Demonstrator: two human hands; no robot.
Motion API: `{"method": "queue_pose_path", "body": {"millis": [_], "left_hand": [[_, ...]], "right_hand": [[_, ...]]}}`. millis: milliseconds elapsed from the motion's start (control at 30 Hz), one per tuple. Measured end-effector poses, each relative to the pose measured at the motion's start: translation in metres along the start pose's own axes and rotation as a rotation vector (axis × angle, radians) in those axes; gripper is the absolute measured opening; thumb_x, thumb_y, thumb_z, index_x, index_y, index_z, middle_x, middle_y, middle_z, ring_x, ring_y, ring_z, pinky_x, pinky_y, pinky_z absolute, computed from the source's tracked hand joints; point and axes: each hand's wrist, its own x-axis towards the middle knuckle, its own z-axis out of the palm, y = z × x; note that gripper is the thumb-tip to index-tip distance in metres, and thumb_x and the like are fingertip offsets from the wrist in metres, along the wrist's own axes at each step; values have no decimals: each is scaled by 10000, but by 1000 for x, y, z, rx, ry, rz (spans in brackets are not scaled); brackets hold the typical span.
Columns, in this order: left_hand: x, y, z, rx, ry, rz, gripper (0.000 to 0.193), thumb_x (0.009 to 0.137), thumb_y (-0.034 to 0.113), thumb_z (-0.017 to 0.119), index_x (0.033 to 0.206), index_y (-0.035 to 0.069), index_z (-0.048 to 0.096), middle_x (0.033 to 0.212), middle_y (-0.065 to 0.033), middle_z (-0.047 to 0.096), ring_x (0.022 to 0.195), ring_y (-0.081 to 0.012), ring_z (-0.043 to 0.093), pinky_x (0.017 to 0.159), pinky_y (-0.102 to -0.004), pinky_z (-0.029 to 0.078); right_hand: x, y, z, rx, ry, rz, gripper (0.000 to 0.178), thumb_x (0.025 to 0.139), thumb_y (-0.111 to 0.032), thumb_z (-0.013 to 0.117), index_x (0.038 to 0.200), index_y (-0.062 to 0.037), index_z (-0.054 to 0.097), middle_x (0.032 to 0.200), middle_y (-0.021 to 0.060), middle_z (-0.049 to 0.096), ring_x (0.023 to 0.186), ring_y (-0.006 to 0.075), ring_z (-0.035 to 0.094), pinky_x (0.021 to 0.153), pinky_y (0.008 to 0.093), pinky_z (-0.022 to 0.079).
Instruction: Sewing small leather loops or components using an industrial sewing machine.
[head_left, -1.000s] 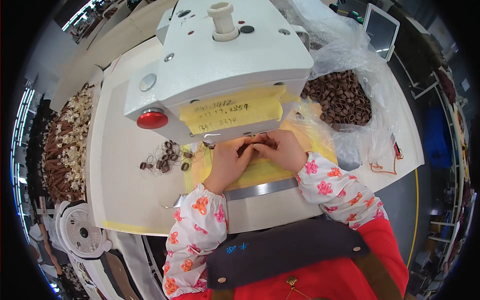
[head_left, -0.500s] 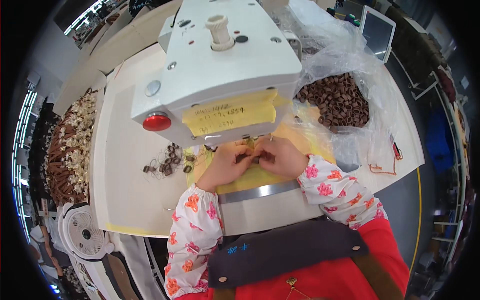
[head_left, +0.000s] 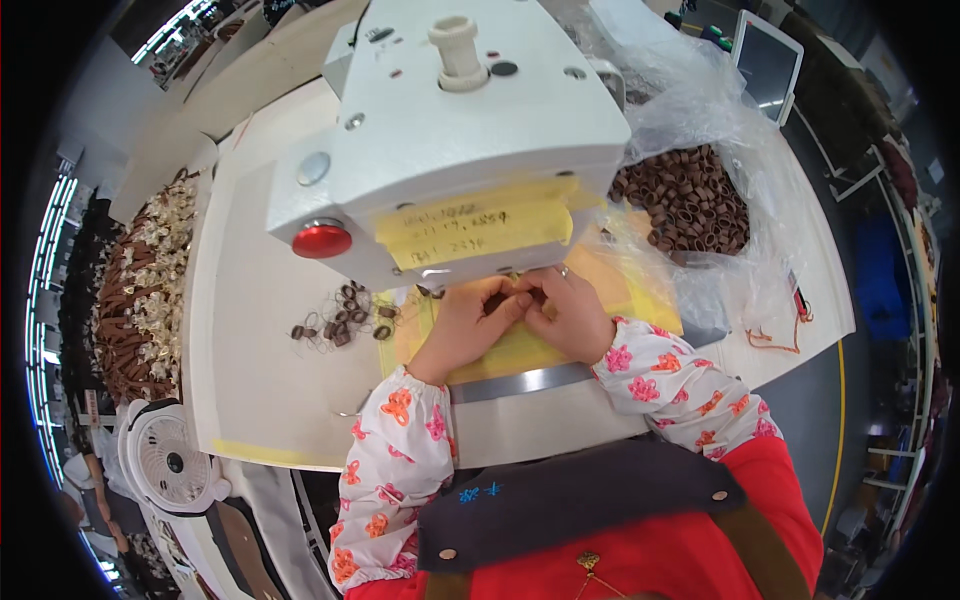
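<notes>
Close under the front of a white sewing machine head, my left hand and my right hand meet with thumbs and fingertips pinched together. What they pinch is too small and covered by the fingers to make out. A yellow-covered work surface with a metal strip along its near edge lies beneath them. To the left of my left hand is a loose heap of small brown loops tangled with fine thread.
A clear plastic bag holding many brown loops lies at right. Near it are orange cord and a tablet-like screen. Brown straps with gold-coloured metal pieces are heaped far left, above a white fan. A red button juts from the machine.
The whole view has shifted slightly, so the machine appears a little further right. My fingers have changed their pinch, the left thumb now pressing close beside the right fingers.
</notes>
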Motion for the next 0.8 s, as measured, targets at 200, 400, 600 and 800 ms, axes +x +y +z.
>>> {"method": "queue_pose_path", "body": {"millis": [200,400,600,800], "left_hand": [[1,2,-3,80,-7,13,191,833,189,578,823,0,602,599,18,500,558,-60,411,497,-225,341],[3,4,-6,22,-11,-60,175,844,172,564,841,0,594,630,34,496,585,-48,414,532,-196,347],[1,3,-4,-27,43,-36,158,832,147,570,867,-6,587,640,35,508,595,-31,420,534,-206,369],[0,13,1,11,85,-81,182,783,109,625,907,-21,595,688,18,565,620,-39,469,571,-195,399]], "right_hand": [[-2,10,-1,388,-29,315,209,739,26,595,930,15,511,854,96,587,766,167,607,616,271,494],[-2,24,-3,695,24,435,196,743,37,615,911,40,515,838,79,593,781,124,597,647,243,496],[-2,17,-7,318,46,272,180,716,24,635,867,13,539,800,92,595,731,155,609,646,258,498],[-1,11,-9,206,49,309,138,716,-11,640,816,11,547,754,95,596,677,162,606,594,264,484]]}}
